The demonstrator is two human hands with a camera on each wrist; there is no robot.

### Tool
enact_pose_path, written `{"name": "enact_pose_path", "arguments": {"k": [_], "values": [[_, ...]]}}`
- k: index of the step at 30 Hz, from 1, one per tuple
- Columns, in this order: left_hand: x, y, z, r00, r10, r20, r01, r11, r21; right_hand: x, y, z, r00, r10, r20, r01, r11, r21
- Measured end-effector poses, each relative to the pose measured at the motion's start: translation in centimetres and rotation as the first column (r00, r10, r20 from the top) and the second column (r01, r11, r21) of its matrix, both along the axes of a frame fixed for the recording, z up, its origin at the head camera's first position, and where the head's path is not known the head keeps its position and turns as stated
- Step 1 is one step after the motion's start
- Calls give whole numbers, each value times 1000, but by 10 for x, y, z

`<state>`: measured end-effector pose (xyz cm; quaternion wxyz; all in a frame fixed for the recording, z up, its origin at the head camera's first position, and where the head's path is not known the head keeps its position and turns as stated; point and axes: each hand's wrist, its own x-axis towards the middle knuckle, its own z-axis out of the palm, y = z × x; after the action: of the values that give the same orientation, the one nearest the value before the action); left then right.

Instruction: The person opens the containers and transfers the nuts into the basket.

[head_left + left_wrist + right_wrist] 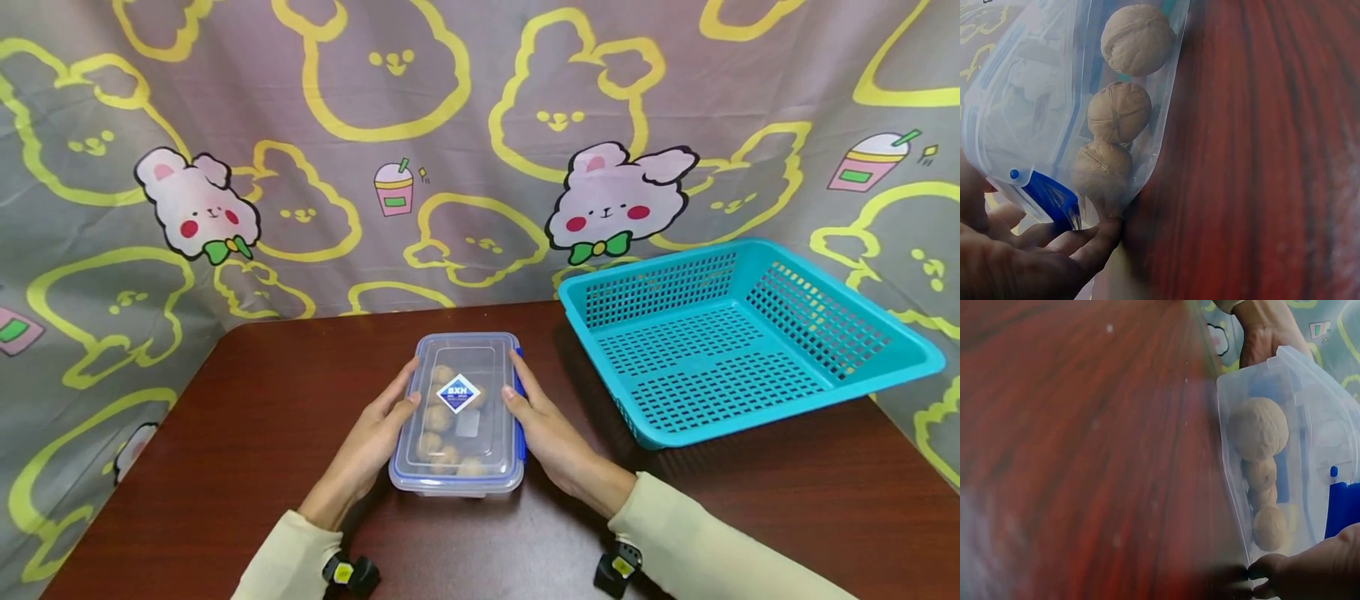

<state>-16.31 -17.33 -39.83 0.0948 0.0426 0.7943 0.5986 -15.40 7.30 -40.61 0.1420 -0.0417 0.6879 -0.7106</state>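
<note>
I have the plastic box (487, 429) in the centre of the frame, my left hand (367, 442) curved round one long side and my right hand (551, 437) round the other, thumbs up at the lid's edges. So the step in hand, as I judge it, is holding the box steady with both hands; I can't tell whether its base touches the table (262, 417) or sits just above it. The lid (483, 362) is on, with a diamond label (458, 394) near its middle, and through the clear walls I see walnuts (1119, 112). A blue latch (521, 437) runs by my right palm; whether every latch is fastened, I can't tell. Any move from here would call for even pressure from both sides and a level box, as the walnuts could roll. The table is dark reddish-brown with a wood grain, shiny at the bottom of the frame. A turquoise basket (693, 364) sits at the right, reaching past the table's edge. Behind everything hangs a greyish-pink cloth (465, 150) printed with yellow outlines, white bunnies and cups.
</note>
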Motion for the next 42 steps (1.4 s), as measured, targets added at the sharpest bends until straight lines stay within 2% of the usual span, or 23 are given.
{"name": "enact_pose_path", "arguments": {"k": [18, 27, 35, 42], "values": [[-1, 0, 2, 1000, -11, -7, 11, 1000, -29, -5, 5, 3, 999, 38, -10, -37, 995, 95], [-1, 0, 1, 1000, -11, 3, 11, 1000, -19, -6, 9, 1, 998, 56, -32, -54, 996, 71], [-1, -1, 3, 1000, 3, 14, -2, 998, -55, -7, 14, -2, 995, 90, -42, -88, 995, 49], [-1, 0, 4, 1000, 3, 11, -3, 1000, -17, -6, 13, 1, 998, 26, -52, -21, 995, 97]]}}
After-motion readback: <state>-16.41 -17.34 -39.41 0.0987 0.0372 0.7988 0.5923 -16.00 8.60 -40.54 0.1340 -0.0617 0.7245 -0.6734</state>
